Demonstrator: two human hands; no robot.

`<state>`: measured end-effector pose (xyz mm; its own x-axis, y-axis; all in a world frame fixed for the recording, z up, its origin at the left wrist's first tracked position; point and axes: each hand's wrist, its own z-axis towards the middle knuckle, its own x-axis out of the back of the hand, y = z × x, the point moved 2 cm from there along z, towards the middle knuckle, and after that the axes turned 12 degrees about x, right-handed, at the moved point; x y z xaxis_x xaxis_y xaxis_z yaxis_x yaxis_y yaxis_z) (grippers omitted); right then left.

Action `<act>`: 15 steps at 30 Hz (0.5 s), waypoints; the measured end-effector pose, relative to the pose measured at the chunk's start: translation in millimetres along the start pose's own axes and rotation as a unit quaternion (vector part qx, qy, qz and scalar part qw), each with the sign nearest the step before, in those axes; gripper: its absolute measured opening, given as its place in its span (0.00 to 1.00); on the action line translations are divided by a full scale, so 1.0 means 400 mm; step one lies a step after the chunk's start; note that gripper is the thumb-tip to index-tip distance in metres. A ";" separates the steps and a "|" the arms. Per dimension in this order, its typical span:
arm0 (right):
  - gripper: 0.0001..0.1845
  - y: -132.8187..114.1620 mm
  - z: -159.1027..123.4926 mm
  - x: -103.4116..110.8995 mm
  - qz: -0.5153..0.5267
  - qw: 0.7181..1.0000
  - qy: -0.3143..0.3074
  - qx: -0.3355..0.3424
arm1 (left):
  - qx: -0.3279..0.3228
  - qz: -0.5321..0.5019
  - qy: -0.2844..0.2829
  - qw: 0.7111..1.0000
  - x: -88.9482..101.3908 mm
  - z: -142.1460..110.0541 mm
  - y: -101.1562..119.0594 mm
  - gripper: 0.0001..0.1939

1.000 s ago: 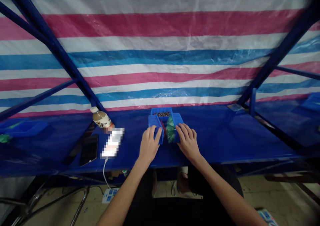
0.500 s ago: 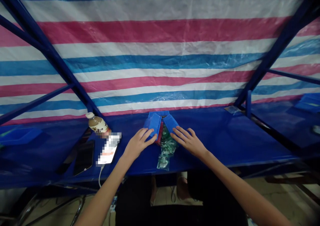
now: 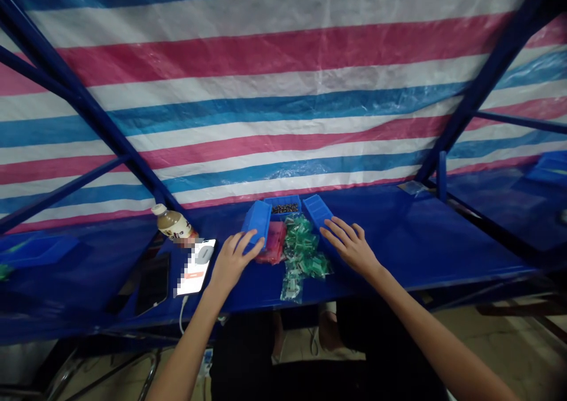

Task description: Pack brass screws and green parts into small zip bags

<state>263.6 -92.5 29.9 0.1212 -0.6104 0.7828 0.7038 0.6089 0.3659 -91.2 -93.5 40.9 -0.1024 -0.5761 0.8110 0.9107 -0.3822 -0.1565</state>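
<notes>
My left hand (image 3: 233,259) grips a blue plastic bin (image 3: 256,221) that is tipped on its side, with a pink bag of small parts (image 3: 272,248) spilled beside it. My right hand (image 3: 352,247) rests on another tipped blue bin (image 3: 318,210), its fingers spread over the near wall. Between the two bins a heap of green packets (image 3: 303,256) lies on the blue table (image 3: 398,241). A third blue bin (image 3: 284,206) holding dark small parts stands upright behind them.
A brown drink bottle (image 3: 172,222) lies left of the bins. Two phones (image 3: 197,260) (image 3: 153,283) lie near it, one with a white cable. More blue bins (image 3: 35,250) (image 3: 549,168) sit far left and far right. A striped tarp hangs behind blue frame bars.
Both hands have spread the two blue bins apart and tipped them outwards. The green packets and the pink bag have spilled out onto the table between them.
</notes>
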 end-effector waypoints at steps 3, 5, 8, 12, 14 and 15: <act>0.31 0.011 -0.018 -0.002 0.008 0.998 0.039 -0.055 | 0.046 -0.021 0.014 0.999 0.006 -0.007 -0.020 0.34; 0.32 0.017 -0.026 -0.001 0.021 0.993 0.058 -0.098 | 0.082 -0.043 0.020 0.996 0.013 -0.004 -0.028 0.34; 0.37 0.026 -0.028 -0.004 0.055 0.983 0.083 -0.156 | 0.139 -0.079 0.031 0.987 0.020 0.016 -0.035 0.34; 0.47 0.060 -0.029 -0.030 0.118 0.935 0.123 -0.311 | 0.303 -0.179 0.114 0.929 -0.005 0.067 -0.058 0.43; 0.50 0.080 -0.034 -0.051 0.149 0.899 0.127 -0.392 | 0.386 -0.232 0.148 0.880 -0.042 0.093 -0.075 0.48; 0.51 0.089 -0.037 -0.061 0.161 0.883 0.126 -0.422 | 0.427 -0.254 0.155 0.854 -0.066 0.104 -0.084 0.50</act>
<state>296.0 -63.7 16.4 0.4870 -0.6331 0.6017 0.8629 0.2421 -0.4437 -102.6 -35.5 48.2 -0.5519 -0.7071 0.4421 0.6629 -0.0504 0.7470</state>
